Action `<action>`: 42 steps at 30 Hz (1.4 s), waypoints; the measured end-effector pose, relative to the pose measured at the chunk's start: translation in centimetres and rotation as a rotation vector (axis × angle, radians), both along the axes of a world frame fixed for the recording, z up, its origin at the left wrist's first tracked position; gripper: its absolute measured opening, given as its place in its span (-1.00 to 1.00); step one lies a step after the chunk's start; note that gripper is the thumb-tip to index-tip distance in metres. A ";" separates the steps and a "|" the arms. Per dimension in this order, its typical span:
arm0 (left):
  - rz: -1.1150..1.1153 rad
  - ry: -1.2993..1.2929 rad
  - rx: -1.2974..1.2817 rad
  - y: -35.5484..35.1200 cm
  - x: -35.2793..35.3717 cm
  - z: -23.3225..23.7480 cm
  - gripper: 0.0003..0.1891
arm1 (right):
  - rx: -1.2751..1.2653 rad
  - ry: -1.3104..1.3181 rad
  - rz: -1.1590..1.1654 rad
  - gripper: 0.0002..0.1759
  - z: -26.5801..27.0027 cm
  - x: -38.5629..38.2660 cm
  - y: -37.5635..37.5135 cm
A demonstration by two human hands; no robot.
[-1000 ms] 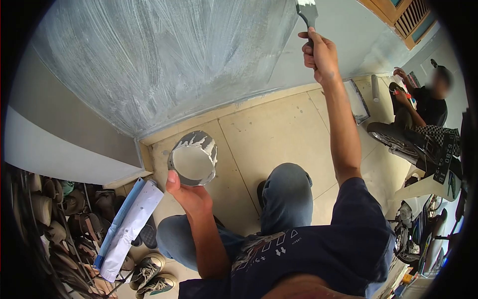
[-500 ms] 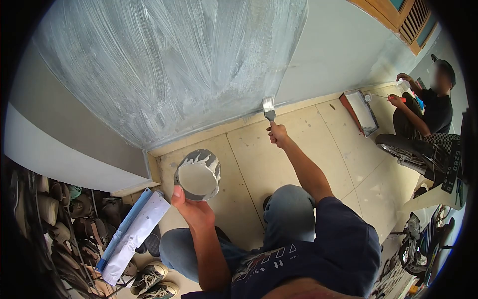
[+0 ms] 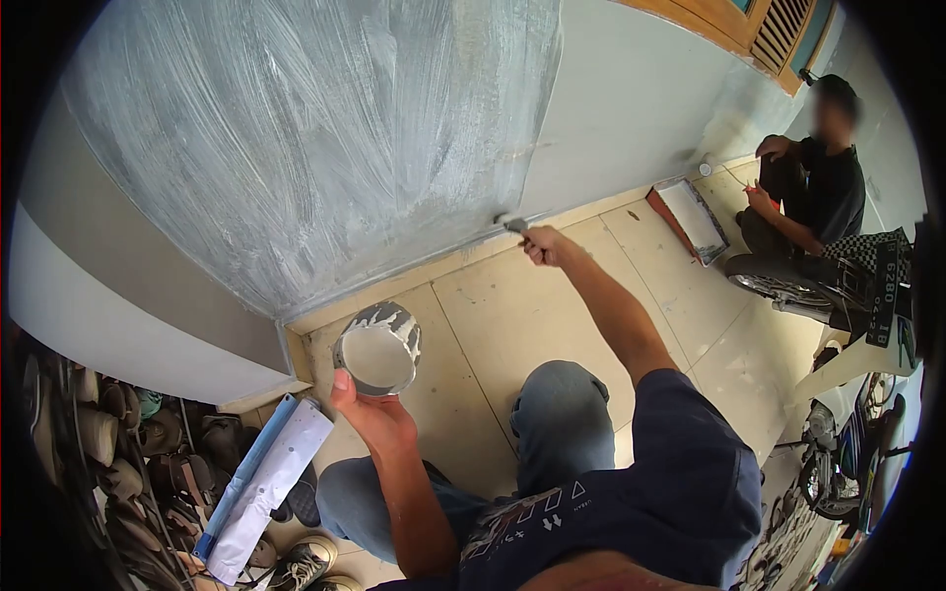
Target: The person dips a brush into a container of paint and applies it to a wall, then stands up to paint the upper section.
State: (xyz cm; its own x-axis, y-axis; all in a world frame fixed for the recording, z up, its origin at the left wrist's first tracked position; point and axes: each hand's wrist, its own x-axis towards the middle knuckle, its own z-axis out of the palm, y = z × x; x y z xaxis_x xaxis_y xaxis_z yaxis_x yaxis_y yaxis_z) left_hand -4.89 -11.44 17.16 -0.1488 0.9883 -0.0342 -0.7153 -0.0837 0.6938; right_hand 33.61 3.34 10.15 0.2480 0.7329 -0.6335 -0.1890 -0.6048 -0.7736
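My left hand (image 3: 382, 419) holds up a round paint pot (image 3: 378, 357) from below, its thumb against the side. Pale grey-white paint fills the pot, with drips over the dark rim. In my right hand (image 3: 544, 245) is a paintbrush (image 3: 510, 225), fingers wrapped round the handle. The bristles are at the bottom of the wall (image 3: 325, 128), just above the baseboard, and look blurred. Streaky whitish strokes cover the wall's left part; to the right it is smooth plain grey.
A person (image 3: 823, 177) sits at the right by a paint tray (image 3: 695, 219). Motorcycles (image 3: 823, 286) stand along the right side. At lower left are a shoe rack (image 3: 128, 443) and a long white-and-blue package (image 3: 266, 483), with sneakers (image 3: 305, 563) nearby. Floor tiles (image 3: 473, 345) lie before me.
My right hand has moved the brush left and slightly down along the wall's base, its bristles now turned toward the wall. The view has shifted a little. The left hand still holds the pot.
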 end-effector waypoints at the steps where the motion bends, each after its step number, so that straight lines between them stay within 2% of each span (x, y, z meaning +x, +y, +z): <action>1: -0.024 0.001 0.011 -0.1 -0.1 0.1 -0.29 | 0.113 -0.021 -0.038 -0.74 2.5 -0.1 0.1; 2: -0.049 0.004 0.022 -0.2 -0.1 0.2 -0.29 | 0.094 0.048 -0.054 -0.75 4.9 0.7 0.9; 6: -0.013 0.022 0.005 -0.4 0.1 0.4 -0.29 | 0.199 -0.167 0.019 -0.73 15.3 0.5 -1.7; 10: -0.019 0.012 0.007 0.0 0.4 0.4 -0.29 | 0.515 -0.389 -0.040 -0.70 25.5 -2.4 -6.1; 11: -0.029 0.016 0.009 0.0 0.5 0.3 -0.29 | 0.587 -0.377 -0.059 -0.71 27.7 -3.3 -6.8; 15: -0.040 0.024 -0.016 0.2 0.8 0.0 -0.29 | 0.788 -0.445 -0.052 -0.70 33.0 -4.1 -7.5; 19: -0.022 0.025 -0.015 0.2 0.9 0.2 -0.28 | 0.938 -0.434 -0.125 -0.70 33.8 -4.7 -7.9; 23: -0.034 0.022 -0.009 0.3 0.8 0.0 -0.29 | 0.876 -0.316 -0.105 -0.65 29.2 -4.0 -7.7; 27: -0.033 0.044 -0.004 0.4 0.7 -0.4 -0.29 | 0.654 -0.221 -0.167 -0.59 18.5 -1.3 -4.0; 31: 0.004 0.058 -0.006 0.4 0.9 -0.7 -0.29 | 0.507 -0.104 -0.200 -0.56 8.2 -1.8 -2.6; 35: -0.009 0.057 0.001 0.3 1.2 -0.5 -0.30 | 0.193 0.126 -0.114 -0.63 -2.5 -1.0 -3.4; 37: -0.021 0.061 0.003 0.3 1.3 -0.6 -0.30 | 0.048 0.146 -0.124 -0.67 -7.0 -0.2 -3.4; 39: -0.018 0.064 0.013 0.4 1.4 -0.6 -0.30 | -0.014 0.167 -0.109 -0.67 -7.6 0.3 -2.9; 42: -0.007 0.060 -0.009 0.7 1.1 -0.8 -0.30 | 0.159 0.039 -0.144 -0.65 -3.8 0.6 -1.8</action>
State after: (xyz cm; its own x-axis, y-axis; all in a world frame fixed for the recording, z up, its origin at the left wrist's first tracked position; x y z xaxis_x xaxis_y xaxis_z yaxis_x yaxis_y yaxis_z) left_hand -3.83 -10.71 16.39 -0.1438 0.9890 -0.0341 -0.6726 -0.0724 0.7365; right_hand 34.17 1.59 6.33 0.3354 0.7831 -0.5237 -0.2962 -0.4401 -0.8477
